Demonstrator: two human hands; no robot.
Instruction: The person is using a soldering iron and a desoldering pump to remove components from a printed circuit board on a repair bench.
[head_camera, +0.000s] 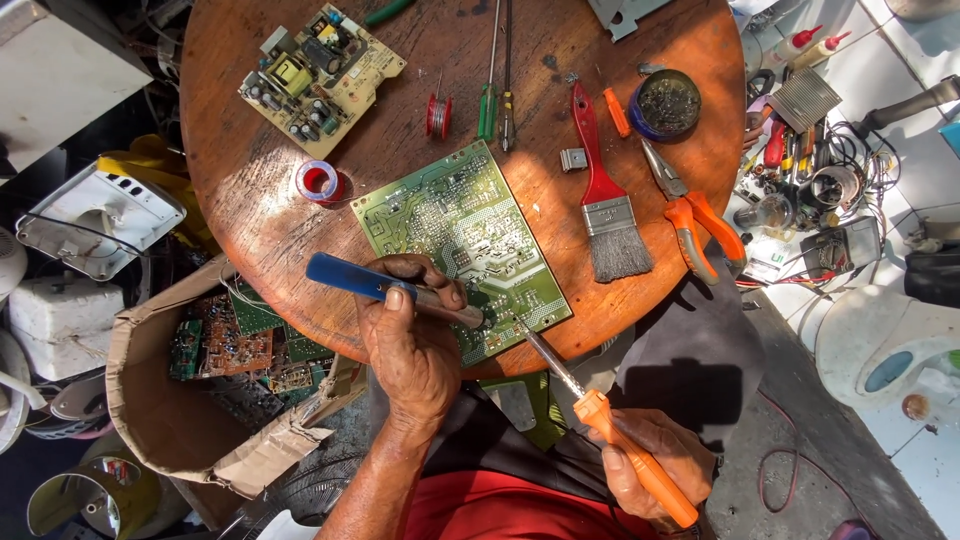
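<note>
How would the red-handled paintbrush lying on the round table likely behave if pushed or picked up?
The paintbrush has a flat handle and a wide metal band, so it would probably slide, not roll, on the wooden table. It looks light for its length. The handle seems stiff, while the grey bristles would likely bend if pressed. It lies clear of both hands, beside the orange-handled pliers.

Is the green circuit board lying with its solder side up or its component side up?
Solder side up: the green circuit board lies flat, showing only traces and solder points.

round wooden table (250, 200) | green circuit board (450, 215) | paintbrush (605, 200) | orange pliers (695, 215) | tape roll (320, 181)
</note>
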